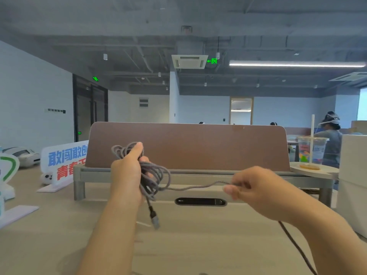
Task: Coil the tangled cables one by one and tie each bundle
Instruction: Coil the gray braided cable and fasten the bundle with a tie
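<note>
My left hand (127, 171) is raised above the desk and grips a bundle of loops of a grey braided cable (156, 175). One plug end (155, 221) dangles below the bundle. A free strand runs from the loops to the right, where my right hand (256, 187) pinches it between thumb and fingers. A dark braided cable (297, 247) trails from under my right wrist down to the bottom right edge of the view; its far end is hidden.
A brown partition panel (188, 145) stands on a grey riser shelf (95, 173) behind my hands. A black slot (200, 201) sits in the desk. Signs (61, 161) stand at left, a plastic cup with straw (311, 149) and a white box (353, 175) at right.
</note>
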`<state>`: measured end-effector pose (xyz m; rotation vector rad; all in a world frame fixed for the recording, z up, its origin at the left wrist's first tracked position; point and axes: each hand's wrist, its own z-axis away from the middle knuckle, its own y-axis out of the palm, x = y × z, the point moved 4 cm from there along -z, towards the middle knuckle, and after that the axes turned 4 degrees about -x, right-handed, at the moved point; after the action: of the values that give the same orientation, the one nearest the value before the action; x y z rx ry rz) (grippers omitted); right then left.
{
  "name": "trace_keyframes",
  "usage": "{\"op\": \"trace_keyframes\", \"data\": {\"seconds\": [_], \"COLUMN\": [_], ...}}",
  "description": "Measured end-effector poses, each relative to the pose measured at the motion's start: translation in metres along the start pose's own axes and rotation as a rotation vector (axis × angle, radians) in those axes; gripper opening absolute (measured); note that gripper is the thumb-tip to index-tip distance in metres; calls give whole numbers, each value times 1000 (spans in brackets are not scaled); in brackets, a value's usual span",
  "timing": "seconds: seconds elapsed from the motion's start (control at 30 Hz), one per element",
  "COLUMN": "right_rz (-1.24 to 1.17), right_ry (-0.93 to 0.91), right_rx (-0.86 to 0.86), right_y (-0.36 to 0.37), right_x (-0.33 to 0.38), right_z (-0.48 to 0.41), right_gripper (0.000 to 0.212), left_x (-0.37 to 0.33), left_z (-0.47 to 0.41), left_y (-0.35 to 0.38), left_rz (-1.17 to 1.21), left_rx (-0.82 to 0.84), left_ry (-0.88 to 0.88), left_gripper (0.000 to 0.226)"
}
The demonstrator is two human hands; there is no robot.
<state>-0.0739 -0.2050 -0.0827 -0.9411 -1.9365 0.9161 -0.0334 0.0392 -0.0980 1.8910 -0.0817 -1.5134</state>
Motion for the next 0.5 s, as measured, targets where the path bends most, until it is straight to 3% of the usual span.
{"op": "trace_keyframes", "data": {"seconds": [0.07,0.17,0.2,0.3,0.43,0.5], "right_rz": [-52,-151,-163,-201,-187,-179], "right_ry": [-124,-263,-294,-300,-208,-156], "right_rx": [-128,-208,-225,-294,-411,-422], "right_y": [-8,-13,-13,-16,-23,-26], "right_x": [11,35,41,51,41,31], "right_z": [1,7,9,12,11,8], "right_gripper": [38,28,27,24,46,56], "left_x": [1,14,19,30,41,40], "left_z": [2,26,40,78,91,91], "left_y": [0,15,22,42,61,59], "left_rz": [-221,-458,-509,-696,-937,-856], "left_rx": [137,658,844,1164,1279,1303], "left_ry": [5,-84,-89,5,24,-22], "left_gripper": [34,78,77,19,13,10]}}
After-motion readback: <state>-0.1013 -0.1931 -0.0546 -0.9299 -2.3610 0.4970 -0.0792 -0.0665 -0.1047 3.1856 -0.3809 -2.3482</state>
